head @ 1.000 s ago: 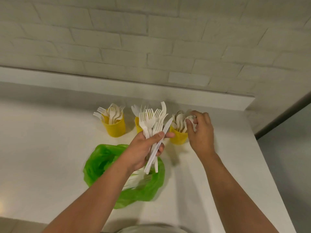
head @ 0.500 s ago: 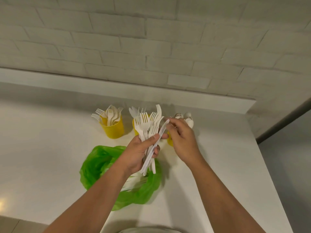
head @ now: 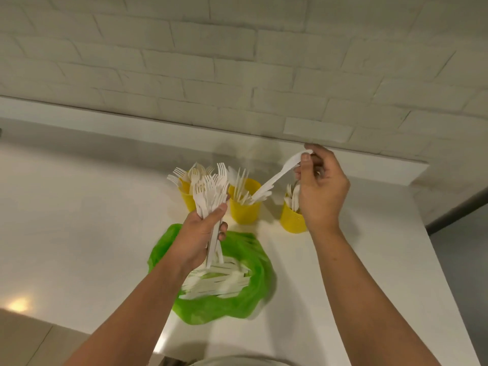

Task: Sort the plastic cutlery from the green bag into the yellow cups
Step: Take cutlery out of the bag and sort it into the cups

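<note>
Three yellow cups stand in a row at the back of the white counter: a left cup (head: 187, 200) with forks, a middle cup (head: 244, 211) with knives, a right cup (head: 291, 219) with spoons. My left hand (head: 200, 233) grips a bundle of white forks (head: 211, 188) upright above the green bag (head: 253, 297). My right hand (head: 320, 192) pinches the handle end of a white plastic knife (head: 277, 178); its blade end dips into the middle cup. The bag lies open, with several white cutlery pieces (head: 219, 281) inside.
The white counter (head: 79, 233) ends at a raised ledge (head: 158, 125) below a white brick wall. Its right edge (head: 433, 260) drops to a grey floor. A bright light glare (head: 18, 303) shows at the front left.
My right hand took the knife from the bundle in my left hand and carried it up and right, tip down into the middle cup. The left hand keeps the forks.
</note>
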Tool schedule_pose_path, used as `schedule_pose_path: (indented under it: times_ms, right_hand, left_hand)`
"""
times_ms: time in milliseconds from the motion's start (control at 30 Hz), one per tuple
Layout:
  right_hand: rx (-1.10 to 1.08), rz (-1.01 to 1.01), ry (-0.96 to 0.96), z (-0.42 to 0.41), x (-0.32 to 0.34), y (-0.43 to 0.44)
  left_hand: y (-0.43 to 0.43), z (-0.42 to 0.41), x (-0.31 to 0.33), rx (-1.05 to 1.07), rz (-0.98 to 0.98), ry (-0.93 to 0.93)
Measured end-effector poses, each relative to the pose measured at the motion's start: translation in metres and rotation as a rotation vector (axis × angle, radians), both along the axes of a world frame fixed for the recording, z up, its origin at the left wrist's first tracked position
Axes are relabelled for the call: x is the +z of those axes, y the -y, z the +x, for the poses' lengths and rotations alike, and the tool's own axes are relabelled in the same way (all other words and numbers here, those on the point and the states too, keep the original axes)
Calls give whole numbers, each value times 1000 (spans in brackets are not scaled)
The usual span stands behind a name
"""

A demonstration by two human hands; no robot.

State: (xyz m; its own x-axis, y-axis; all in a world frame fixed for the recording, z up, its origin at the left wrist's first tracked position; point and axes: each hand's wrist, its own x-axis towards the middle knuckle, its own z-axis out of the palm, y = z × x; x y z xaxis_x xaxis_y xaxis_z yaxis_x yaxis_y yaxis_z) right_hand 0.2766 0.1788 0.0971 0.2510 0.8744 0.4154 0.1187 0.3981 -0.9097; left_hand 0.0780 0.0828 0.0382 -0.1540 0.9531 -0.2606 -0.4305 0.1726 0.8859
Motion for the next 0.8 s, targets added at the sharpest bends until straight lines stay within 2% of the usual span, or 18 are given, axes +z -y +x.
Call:
schedule_pose_path:
  times_ms: [67,133,267,333,433,567,700,733,800]
  right_hand:
    - [22,33,96,-10,-7,-2]
    - [29,50,100,-20,-10,-3]
    - [-21,60,-92,-35,-2,-5]
    - [-99,99,-85,-38,-1,-8]
    - [-146,124,159,-42,-12,-13]
    - [-66,64,570,-54,-31,-15]
    - [-42,-124,1048,-63,-41,-13]
    - [-77,-156,1105,-66,-41,-10]
    - [-145,-90,1040,-73,-37,0]
  left_hand:
    - [2,-7,3,-17,10,31]
    - [3,-16,6,-32,16,56]
    - [3,-33,10,-37,-2,53]
    - [4,-39,12,-39,2,32]
    - [5,-46,12,-78,42,32]
    - [4,-55,16,-151,66,29]
    - [4,-65,22,-226,104,55]
    - [4,-67,23,-242,113,63]
    - [4,-71,25,-269,126,70]
